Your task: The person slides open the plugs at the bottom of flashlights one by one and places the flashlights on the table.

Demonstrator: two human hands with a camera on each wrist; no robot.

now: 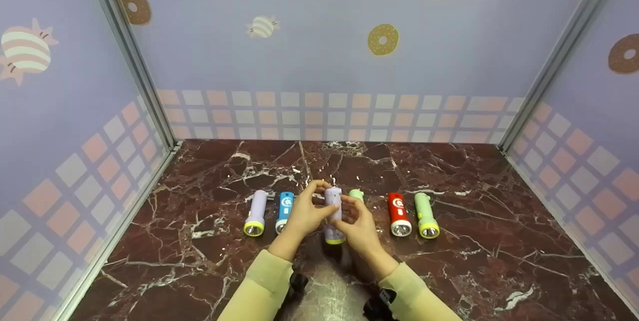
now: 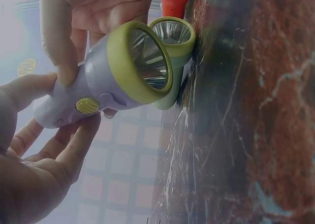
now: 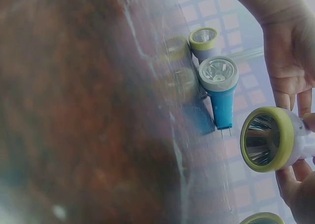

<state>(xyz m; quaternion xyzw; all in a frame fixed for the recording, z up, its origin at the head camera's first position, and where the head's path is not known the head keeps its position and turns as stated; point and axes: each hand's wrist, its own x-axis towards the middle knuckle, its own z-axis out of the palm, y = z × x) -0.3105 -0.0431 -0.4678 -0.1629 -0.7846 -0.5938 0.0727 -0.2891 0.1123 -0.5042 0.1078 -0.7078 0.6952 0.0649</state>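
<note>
Between both hands is a pale purple flashlight (image 1: 333,234) with a yellow-green rim round its lens, held over the table. My left hand (image 1: 305,212) grips the body from the left with thumb and fingers. On the other side, my right hand (image 1: 360,226) pinches it too. The left wrist view shows the lens end of this flashlight (image 2: 115,56) and a ribbed yellow switch on its side. From the right wrist, its lens rim (image 3: 283,138) faces the camera, with the tail hidden by fingers.
Flanking the hands in a row lie a purple flashlight (image 1: 257,206), a blue one (image 1: 286,205), a red one (image 1: 398,211) and a green one (image 1: 424,211). Another green flashlight (image 1: 356,193) is partly hidden behind the right hand. Patterned walls (image 1: 319,61) enclose the dark marbled table (image 1: 199,271).
</note>
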